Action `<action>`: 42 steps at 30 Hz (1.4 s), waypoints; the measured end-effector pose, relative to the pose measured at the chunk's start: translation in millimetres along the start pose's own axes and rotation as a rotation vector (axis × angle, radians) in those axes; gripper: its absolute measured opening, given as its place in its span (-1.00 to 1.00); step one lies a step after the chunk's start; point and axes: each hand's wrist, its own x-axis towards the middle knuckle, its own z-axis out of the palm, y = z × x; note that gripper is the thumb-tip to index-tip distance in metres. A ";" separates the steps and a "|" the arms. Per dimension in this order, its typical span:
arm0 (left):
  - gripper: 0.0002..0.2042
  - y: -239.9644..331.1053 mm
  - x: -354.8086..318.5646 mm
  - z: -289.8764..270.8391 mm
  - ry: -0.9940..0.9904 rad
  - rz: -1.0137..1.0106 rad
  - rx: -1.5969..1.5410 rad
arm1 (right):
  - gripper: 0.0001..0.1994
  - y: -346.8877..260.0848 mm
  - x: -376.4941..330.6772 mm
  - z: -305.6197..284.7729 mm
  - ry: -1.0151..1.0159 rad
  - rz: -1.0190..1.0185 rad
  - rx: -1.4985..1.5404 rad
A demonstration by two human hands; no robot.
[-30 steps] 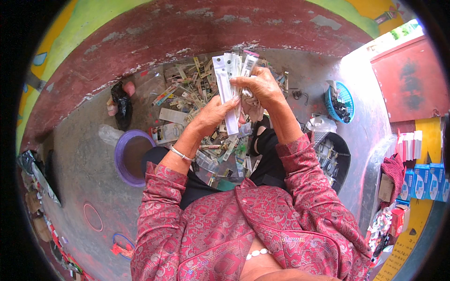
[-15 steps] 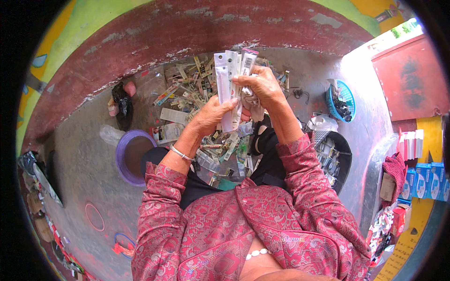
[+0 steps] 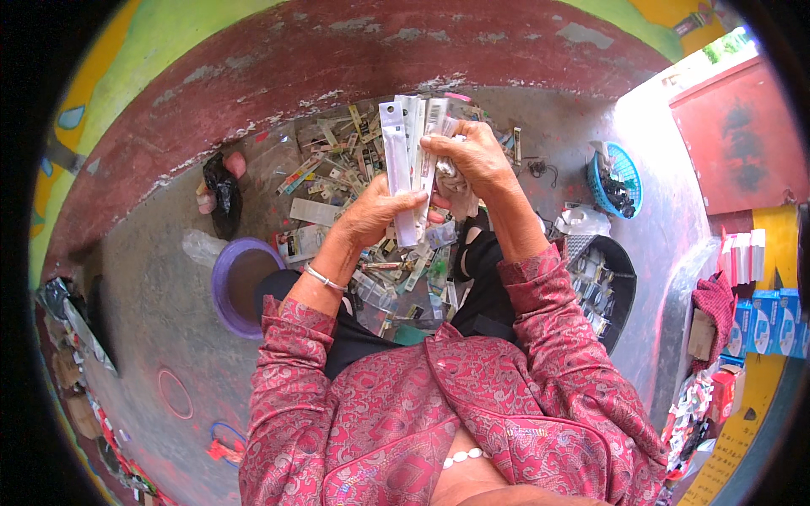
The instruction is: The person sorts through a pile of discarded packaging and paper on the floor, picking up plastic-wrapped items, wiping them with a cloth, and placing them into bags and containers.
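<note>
Two hands hold a fan of long narrow packets above a littered floor.

From the left: a purple basin (image 3: pixel 238 285) looks empty of goods. The left hand (image 3: pixel 377 212) has fingers closed on the lower ends of the packets (image 3: pixel 411 160), white and clear strips held upright; the right hand (image 3: pixel 469 152) pinches their tops. A black tray (image 3: pixel 601 287) holds small packets; a blue basket (image 3: pixel 616 179) holds dark items.

Garment: a deep red jacket (image 3: pixel 472 405) with a woven paisley pattern is worn.
Sleeves: long, cuffed at both wrists.
Left wrist: a thin silver bangle (image 3: pixel 321 277) is worn.
Neck: white beads (image 3: pixel 462 458) are seen.
</note>
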 end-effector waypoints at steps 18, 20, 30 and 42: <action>-0.56 10.9 -1.3 -3.0 0.023 0.012 -0.081 | -0.85 -6.5 -5.0 -16.1 -0.056 -0.042 0.055; -0.56 7.4 0.6 -5.4 0.015 0.010 -0.047 | -0.86 -5.0 -3.1 -15.4 -0.023 -0.030 -0.011; -0.58 7.0 4.8 0.5 0.061 0.032 -0.098 | -0.75 -4.3 5.8 -43.7 0.040 0.051 -0.031; -0.67 1.2 0.3 4.8 0.135 0.044 0.058 | -0.85 -6.7 -0.8 8.5 0.404 -0.954 -0.880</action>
